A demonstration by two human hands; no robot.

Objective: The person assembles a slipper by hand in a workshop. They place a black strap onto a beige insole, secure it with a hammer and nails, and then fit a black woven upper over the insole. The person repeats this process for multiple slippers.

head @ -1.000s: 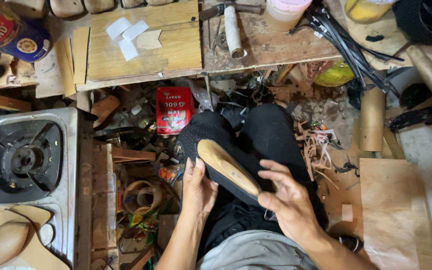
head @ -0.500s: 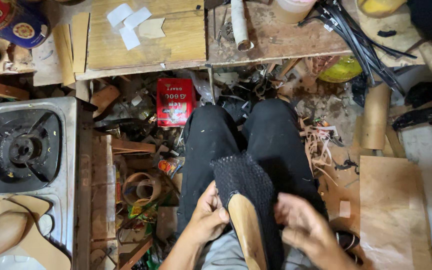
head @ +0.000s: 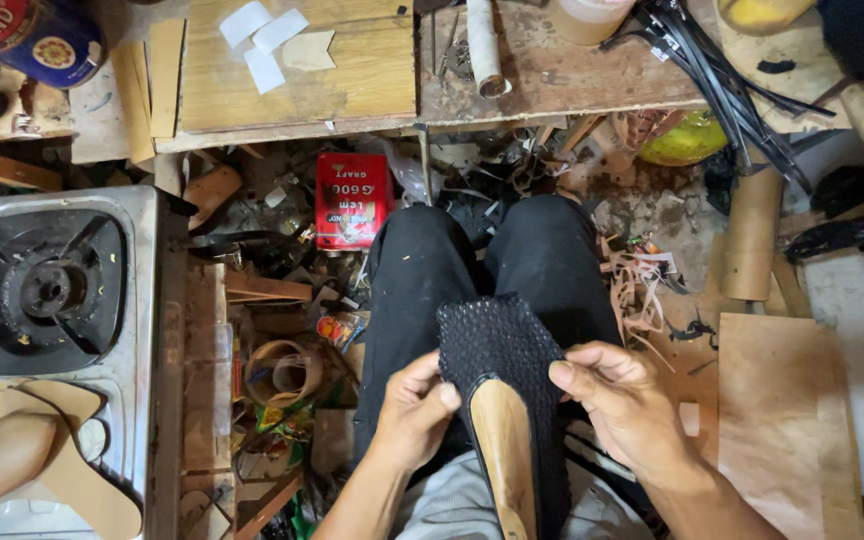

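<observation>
While both hands grip it on the lap, left hand [head: 414, 408] and right hand [head: 624, 400] pinch the black woven upper [head: 497, 345] over the wooden last [head: 504, 450]. Toe looks covered; the last's bottom between the hands is bare, so pulling-down seems left.

Single head-worn view, straight down, close over lap [head: 482, 270] and cluttered floor [head: 282, 300].

gas stove [head: 47, 290] left, scrap clutter [head: 282, 330] between, cardboard sheet [head: 787, 400] right

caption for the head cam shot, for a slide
Both hands, left hand and right hand, hold a black woven shoe upper on a wooden last over the lap.
</observation>
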